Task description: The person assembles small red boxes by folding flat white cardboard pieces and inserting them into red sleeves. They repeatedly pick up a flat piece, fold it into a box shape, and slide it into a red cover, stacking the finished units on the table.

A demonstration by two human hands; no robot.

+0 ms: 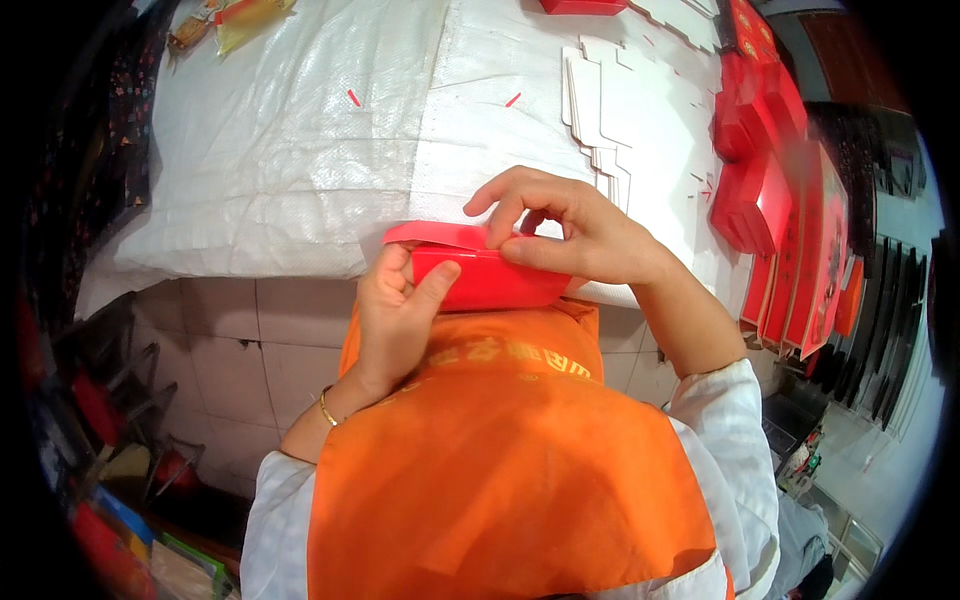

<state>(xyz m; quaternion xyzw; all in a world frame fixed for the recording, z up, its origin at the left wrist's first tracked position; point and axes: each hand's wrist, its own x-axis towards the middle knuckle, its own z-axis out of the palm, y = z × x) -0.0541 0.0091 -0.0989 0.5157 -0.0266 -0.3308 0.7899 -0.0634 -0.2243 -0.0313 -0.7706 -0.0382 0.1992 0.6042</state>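
Observation:
A small red cardboard box (492, 282) is held close against my orange apron, at the near edge of the white-covered table. A red flap (440, 235) stands raised along its far side. My left hand (398, 300) grips the box's left end, thumb on the near wall and fingers behind it. My right hand (570, 228) is at the upper right edge, thumb and bent fingers pressed on the rim. Some right fingertips are hidden behind the box.
White flat card blanks (605, 110) lie stacked at the right of the white woven sheet (300, 150). Red boxes (755, 190) are piled along the right edge. Small red strips (513, 100) and a yellow wrapper (252, 22) lie on the sheet.

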